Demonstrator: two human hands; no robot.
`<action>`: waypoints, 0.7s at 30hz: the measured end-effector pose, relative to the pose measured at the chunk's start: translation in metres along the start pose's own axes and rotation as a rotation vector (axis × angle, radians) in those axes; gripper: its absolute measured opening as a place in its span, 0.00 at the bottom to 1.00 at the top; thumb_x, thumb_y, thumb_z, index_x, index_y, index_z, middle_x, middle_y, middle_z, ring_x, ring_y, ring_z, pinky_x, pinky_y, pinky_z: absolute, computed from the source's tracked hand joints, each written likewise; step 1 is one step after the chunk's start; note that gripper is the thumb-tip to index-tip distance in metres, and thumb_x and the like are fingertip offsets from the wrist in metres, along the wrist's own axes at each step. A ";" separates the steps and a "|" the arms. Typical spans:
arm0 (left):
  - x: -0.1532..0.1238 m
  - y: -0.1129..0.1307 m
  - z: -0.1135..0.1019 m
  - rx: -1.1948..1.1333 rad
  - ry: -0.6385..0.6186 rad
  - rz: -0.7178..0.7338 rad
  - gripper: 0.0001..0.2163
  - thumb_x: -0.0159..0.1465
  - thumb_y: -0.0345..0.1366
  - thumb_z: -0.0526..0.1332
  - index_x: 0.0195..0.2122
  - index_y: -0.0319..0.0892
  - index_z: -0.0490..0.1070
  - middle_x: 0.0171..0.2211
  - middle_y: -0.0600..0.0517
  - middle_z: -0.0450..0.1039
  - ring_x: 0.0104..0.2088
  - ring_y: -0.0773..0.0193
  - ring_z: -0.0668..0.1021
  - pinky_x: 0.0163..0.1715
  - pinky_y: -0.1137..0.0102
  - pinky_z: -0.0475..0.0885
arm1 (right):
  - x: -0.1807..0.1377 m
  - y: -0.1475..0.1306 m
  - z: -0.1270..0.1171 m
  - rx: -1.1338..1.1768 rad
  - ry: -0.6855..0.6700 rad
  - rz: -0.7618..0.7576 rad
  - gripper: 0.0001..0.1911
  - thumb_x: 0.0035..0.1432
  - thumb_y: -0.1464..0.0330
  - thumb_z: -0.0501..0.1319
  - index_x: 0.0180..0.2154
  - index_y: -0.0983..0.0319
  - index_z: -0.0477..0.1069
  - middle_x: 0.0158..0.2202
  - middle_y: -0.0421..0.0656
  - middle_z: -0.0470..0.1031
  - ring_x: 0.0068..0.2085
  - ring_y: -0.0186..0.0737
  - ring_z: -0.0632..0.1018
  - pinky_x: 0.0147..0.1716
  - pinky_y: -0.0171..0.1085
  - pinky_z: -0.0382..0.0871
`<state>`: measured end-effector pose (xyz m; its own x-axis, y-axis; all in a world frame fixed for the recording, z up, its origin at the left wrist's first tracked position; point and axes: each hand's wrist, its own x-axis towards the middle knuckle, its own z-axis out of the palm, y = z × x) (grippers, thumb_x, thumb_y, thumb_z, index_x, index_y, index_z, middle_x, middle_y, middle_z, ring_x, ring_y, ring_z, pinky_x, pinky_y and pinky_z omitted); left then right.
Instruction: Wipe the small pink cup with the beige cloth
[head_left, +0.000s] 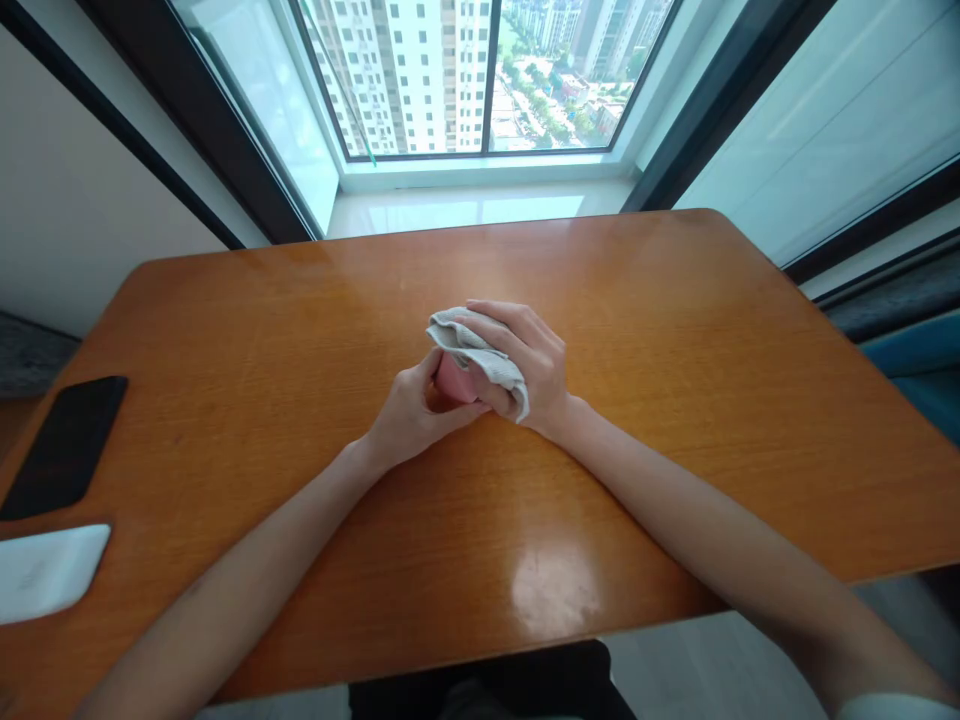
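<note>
Right hand (pixel 525 365) closed over grey cloth (pixel 480 355), pressing it onto pink object (pixel 452 380) at frame centre above tabletop (pixel 675 400). Left hand (pixel 412 410) curled, gripping object underneath. Advise firm steady hold, full-surface wiping.

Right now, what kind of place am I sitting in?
Probably a high-rise flat or office. An orange wooden table stands against a corner window looking down on tower blocks and streets. A black phone lies at the table's left edge.
</note>
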<state>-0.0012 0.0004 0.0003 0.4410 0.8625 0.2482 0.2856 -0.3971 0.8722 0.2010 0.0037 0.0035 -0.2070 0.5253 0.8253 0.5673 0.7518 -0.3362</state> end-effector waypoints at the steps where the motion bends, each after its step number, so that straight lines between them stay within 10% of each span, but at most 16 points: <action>1: 0.000 0.000 -0.001 0.000 -0.002 0.004 0.22 0.62 0.49 0.74 0.48 0.41 0.72 0.38 0.53 0.80 0.35 0.63 0.79 0.36 0.72 0.76 | 0.000 0.000 0.000 0.005 -0.009 0.002 0.23 0.71 0.55 0.62 0.62 0.55 0.77 0.61 0.50 0.81 0.59 0.52 0.83 0.61 0.50 0.78; 15: 0.001 -0.001 0.000 0.084 0.001 0.025 0.21 0.66 0.47 0.72 0.52 0.42 0.67 0.39 0.54 0.77 0.34 0.65 0.76 0.34 0.74 0.70 | -0.004 0.015 0.021 0.652 0.266 0.871 0.13 0.69 0.56 0.63 0.36 0.55 0.80 0.35 0.38 0.83 0.41 0.39 0.84 0.49 0.37 0.80; 21: -0.001 -0.005 0.000 0.098 0.014 0.037 0.22 0.66 0.47 0.72 0.53 0.42 0.67 0.40 0.54 0.78 0.33 0.65 0.77 0.33 0.74 0.71 | -0.007 0.023 0.023 0.766 0.258 1.007 0.15 0.66 0.54 0.66 0.33 0.58 0.78 0.29 0.36 0.79 0.33 0.36 0.81 0.39 0.34 0.79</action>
<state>-0.0030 0.0014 -0.0038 0.4410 0.8508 0.2858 0.3514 -0.4567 0.8173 0.1969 0.0269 -0.0203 0.2499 0.9639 0.0924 -0.2337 0.1526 -0.9603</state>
